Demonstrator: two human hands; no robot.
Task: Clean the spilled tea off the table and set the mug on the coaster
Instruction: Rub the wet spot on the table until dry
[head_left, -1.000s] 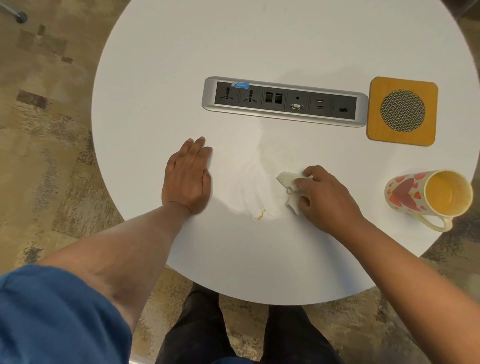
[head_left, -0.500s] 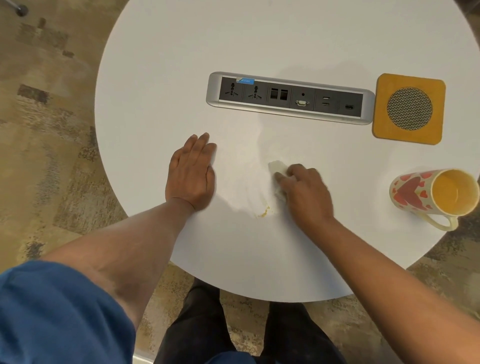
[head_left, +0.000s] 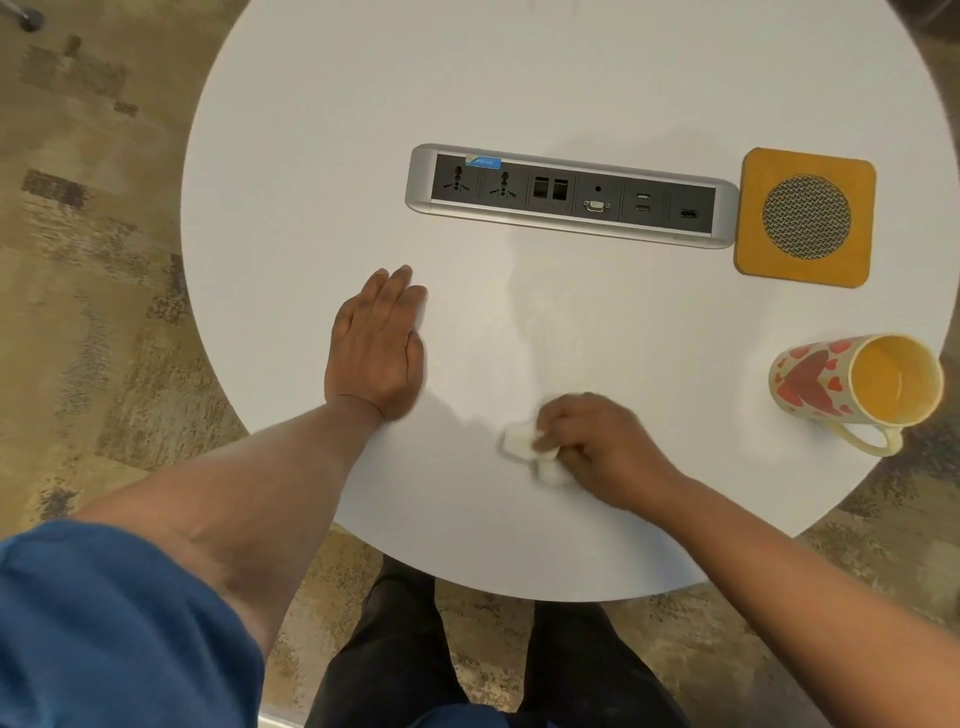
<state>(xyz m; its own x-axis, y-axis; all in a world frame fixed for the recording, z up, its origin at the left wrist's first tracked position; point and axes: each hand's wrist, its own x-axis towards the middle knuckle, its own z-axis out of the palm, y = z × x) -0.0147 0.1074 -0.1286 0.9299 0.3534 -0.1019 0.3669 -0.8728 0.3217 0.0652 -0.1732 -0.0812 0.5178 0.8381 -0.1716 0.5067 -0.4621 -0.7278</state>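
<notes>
Patterned beige-brown carpet surrounds a round white table, seen from above. Curled fingers of the right hand pinch a crumpled white tissue and press it to the tabletop near the front edge; the hand and tissue are blurred. Half a second ago this hand was farther from the person, with a small yellow-brown tea spot just to its left; the tissue now covers that place and no spot shows. A faint wet sheen spreads behind the tissue toward the power strip. The left hand lies flat on the table, fingers straight and close together, in the same place as before. A heart-patterned mug lies on its side at the right rim, yellow inside facing the camera, handle toward the near edge, unmoved. An orange square coaster with a grey round centre sits behind the mug, just beside the strip's right end.
</notes>
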